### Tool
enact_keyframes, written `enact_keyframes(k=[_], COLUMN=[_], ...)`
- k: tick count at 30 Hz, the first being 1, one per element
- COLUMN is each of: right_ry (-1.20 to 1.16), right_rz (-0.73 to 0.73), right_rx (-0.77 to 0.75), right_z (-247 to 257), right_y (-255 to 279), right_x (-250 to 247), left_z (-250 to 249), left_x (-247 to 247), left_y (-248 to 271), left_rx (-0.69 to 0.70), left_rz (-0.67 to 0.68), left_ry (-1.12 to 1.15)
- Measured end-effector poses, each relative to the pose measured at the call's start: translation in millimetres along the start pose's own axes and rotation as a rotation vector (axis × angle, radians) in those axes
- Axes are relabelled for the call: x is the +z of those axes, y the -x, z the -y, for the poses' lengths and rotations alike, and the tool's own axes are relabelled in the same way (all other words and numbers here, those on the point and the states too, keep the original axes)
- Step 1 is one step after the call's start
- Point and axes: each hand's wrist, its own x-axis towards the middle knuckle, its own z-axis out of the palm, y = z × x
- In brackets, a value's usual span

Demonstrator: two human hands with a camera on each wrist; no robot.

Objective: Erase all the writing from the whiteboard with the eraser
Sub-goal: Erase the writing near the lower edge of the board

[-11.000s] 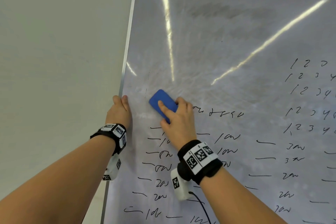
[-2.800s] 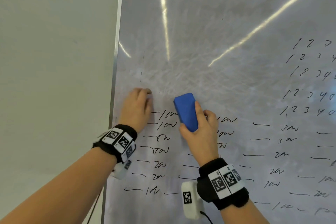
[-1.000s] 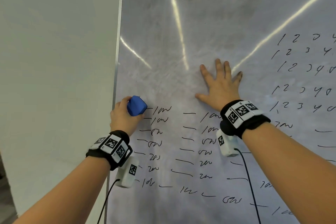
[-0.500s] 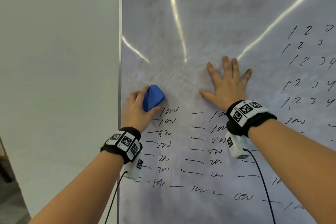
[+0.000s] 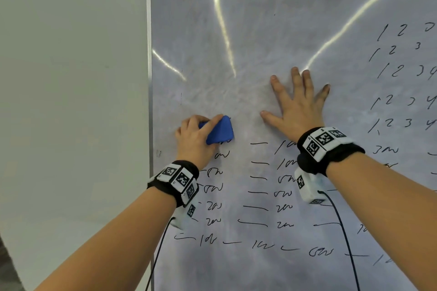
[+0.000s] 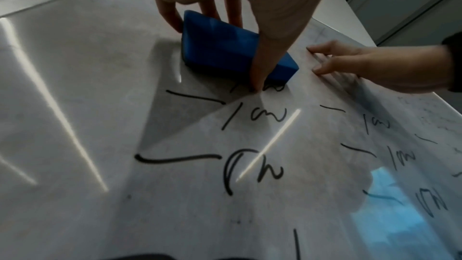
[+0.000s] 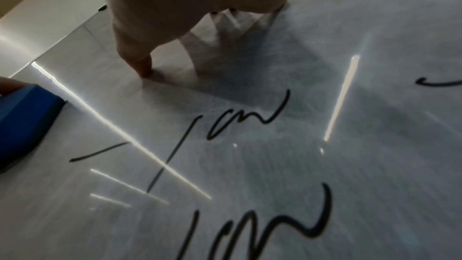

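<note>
Under the left hand [image 5: 197,137]: gripped blue eraser [image 5: 220,130], newly lowered onto top scribble row of whiteboard [image 5: 260,30], wiping resumes; right hand [image 5: 298,107] flat, splayed.

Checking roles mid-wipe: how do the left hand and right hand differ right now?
The left hand grips the blue eraser, fingers curled round it; the right hand holds nothing, fingers spread flat. The left hand sits near the whiteboard frame's edge, at the top line of writing; the right hand rests on wiped surface, farther in. Both touch the whiteboard.
</note>
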Motion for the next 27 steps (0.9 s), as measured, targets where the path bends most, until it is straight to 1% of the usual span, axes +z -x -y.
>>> enact_keyframes(k=[3,7,10,13,20,24,27], right_ry=[0.003,-0.006,-0.003,0.006,-0.002,-0.012,-0.010], right_rz=[-0.012,-0.035,-0.027,-0.021,-0.034,-0.049,-0.036], right_rx=[-0.004,-0.010,-0.001,-0.002,-0.005,-0.005,0.007], right_z=[0,0,0,1,-1,0,1], right_y=[0,0,-1,-1,-1,-1,-2], right_x=[2,3,2,2,4,4,3], left_z=[5,19,14,5,17,11,6], left_x=[2,-2,-9,-8,9,4,4], left_y=[2,13,0,-10,22,14,9], left_rx=[0.049,0.138,0.081,0.050,0.170,0.207,0.190], left_rz=[0.003,0.046,0.078,0.055,0.020,-0.004,-0.018], left_ry=[-0.024,-0.047,-0.006,0.051,-0.052,-0.049,-0.047])
